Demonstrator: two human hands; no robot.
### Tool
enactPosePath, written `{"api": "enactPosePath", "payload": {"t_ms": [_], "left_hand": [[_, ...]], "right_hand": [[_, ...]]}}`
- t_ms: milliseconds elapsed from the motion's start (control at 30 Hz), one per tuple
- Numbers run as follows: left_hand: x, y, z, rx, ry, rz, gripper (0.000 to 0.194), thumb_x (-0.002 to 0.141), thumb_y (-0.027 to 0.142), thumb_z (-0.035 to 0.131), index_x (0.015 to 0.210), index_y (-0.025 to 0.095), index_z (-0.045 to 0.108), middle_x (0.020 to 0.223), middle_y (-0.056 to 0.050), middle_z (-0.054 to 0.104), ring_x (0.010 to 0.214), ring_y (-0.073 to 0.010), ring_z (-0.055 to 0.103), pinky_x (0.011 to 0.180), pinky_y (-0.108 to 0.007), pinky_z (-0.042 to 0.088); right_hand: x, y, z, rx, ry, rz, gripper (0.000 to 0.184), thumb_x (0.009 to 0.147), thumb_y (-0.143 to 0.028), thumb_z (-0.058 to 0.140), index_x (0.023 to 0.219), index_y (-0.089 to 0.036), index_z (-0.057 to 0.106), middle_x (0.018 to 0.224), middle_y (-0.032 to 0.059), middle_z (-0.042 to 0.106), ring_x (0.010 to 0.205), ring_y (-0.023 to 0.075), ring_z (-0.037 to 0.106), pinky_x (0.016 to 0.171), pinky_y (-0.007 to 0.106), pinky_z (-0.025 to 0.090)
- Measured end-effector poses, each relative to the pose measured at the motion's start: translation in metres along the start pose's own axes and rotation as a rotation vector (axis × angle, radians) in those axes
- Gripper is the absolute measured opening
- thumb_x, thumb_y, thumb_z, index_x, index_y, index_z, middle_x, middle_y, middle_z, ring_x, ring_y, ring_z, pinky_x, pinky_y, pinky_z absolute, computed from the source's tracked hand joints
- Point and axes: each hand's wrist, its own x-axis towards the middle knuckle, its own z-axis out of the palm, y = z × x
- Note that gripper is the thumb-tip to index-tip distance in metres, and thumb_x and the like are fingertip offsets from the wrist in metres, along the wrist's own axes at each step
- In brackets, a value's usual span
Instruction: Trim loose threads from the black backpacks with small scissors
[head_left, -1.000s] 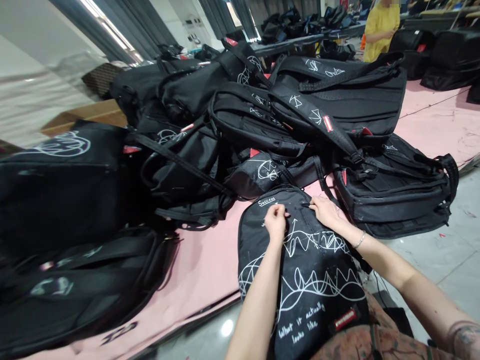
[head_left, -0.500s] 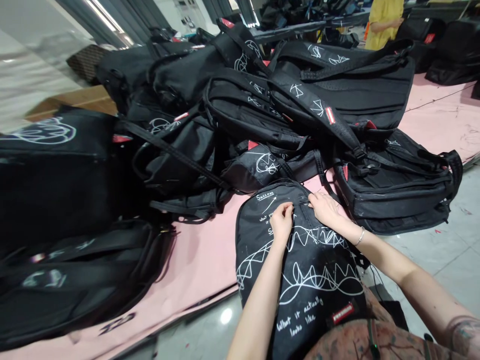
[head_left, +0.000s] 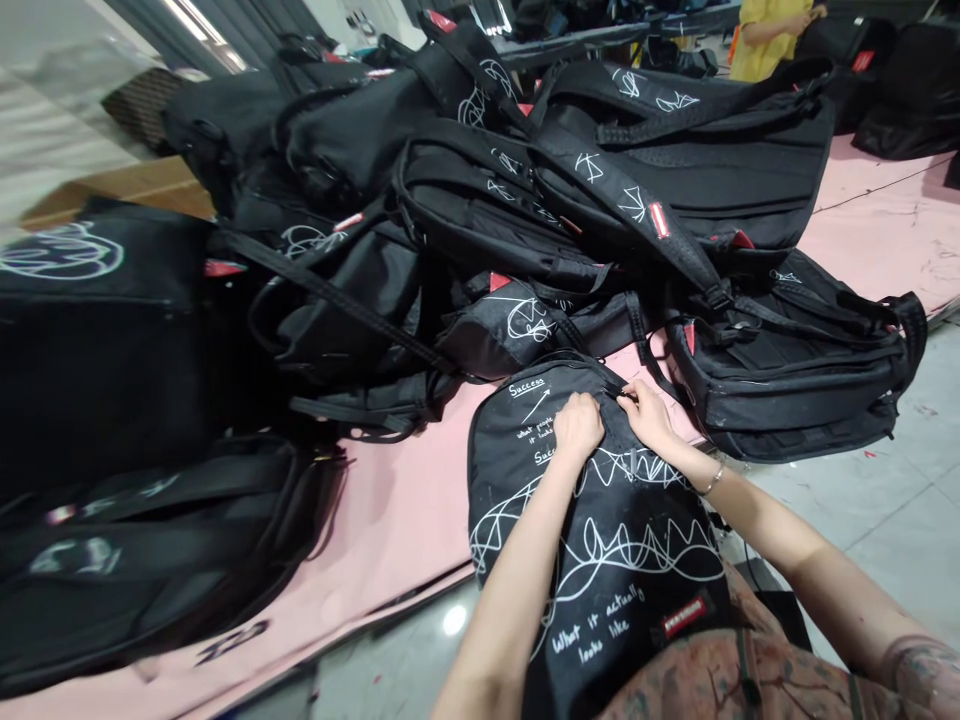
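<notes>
A black backpack (head_left: 637, 520) with white scribbles and lettering lies in front of me, its lower end against my body. My left hand (head_left: 580, 427) is closed over the upper part of its front panel, knuckles up; what its fingertips hold is hidden. Just to the right, my right hand (head_left: 646, 412) pinches dark material of the backpack beside the short zip line near the top. The two hands are a small gap apart. A red label (head_left: 684, 618) sits low on the panel.
A heap of black backpacks (head_left: 480, 210) covers the pink tabletop (head_left: 405, 500) beyond my hands. More bags (head_left: 150, 550) lie on the left, and one (head_left: 795, 380) overhangs the table edge on the right. A person in yellow (head_left: 765, 40) stands far behind.
My left hand has moved slightly right, towards my right hand, and turned knuckles up. My right hand's fingers have drawn together a little. The view has shifted slightly.
</notes>
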Motion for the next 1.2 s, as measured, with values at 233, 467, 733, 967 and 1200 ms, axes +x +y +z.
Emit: {"api": "enactPosePath", "payload": {"t_ms": [233,467,733,967,1200], "left_hand": [[0.001,-0.028,-0.004,-0.178,0.125,-0.159,0.023,0.083,0.030,0.037,0.081,0.015,0.055,0.080,-0.008,0.062,0.079,-0.0198,0.059,0.075,-0.031,0.044],[-0.009,-0.038,-0.002,-0.350,0.130,-0.202,0.023,0.081,0.036,0.042,0.079,0.017,0.053,0.061,-0.001,0.061,0.059,-0.0148,0.060,0.066,-0.027,0.045],[-0.015,-0.033,0.002,-0.402,0.132,-0.171,0.019,0.079,0.027,0.047,0.094,0.017,0.050,0.077,-0.001,0.066,0.060,-0.0107,0.061,0.067,-0.024,0.046],[-0.012,-0.027,0.000,-0.245,0.085,-0.139,0.018,0.080,0.028,0.047,0.087,0.018,0.061,0.080,-0.002,0.066,0.070,-0.0147,0.061,0.071,-0.026,0.045],[-0.007,-0.006,-0.009,-0.035,-0.021,-0.022,0.017,0.080,0.025,0.049,0.085,0.018,0.064,0.093,-0.008,0.063,0.092,-0.0228,0.057,0.083,-0.033,0.040]], "right_hand": [[-0.003,-0.010,-0.015,-0.171,-0.111,-0.085,0.016,0.088,-0.021,0.044,0.100,-0.015,0.052,0.097,0.0083,0.059,0.091,0.0169,0.054,0.078,0.026,0.041],[0.003,-0.025,-0.025,-0.404,-0.239,-0.167,0.017,0.089,-0.021,0.041,0.095,-0.016,0.056,0.089,0.0114,0.057,0.084,0.0217,0.052,0.076,0.031,0.037],[0.008,-0.033,-0.022,-0.498,-0.314,-0.223,0.022,0.090,-0.019,0.036,0.098,-0.017,0.057,0.089,0.0106,0.057,0.081,0.0212,0.052,0.073,0.031,0.035],[0.003,-0.029,-0.025,-0.507,-0.256,-0.195,0.023,0.092,-0.023,0.035,0.096,-0.016,0.056,0.089,0.0106,0.057,0.082,0.0205,0.052,0.073,0.030,0.034],[0.002,-0.021,-0.030,-0.493,-0.169,-0.120,0.023,0.093,-0.025,0.034,0.099,-0.015,0.054,0.092,0.0104,0.058,0.083,0.0196,0.053,0.073,0.028,0.035]]}}
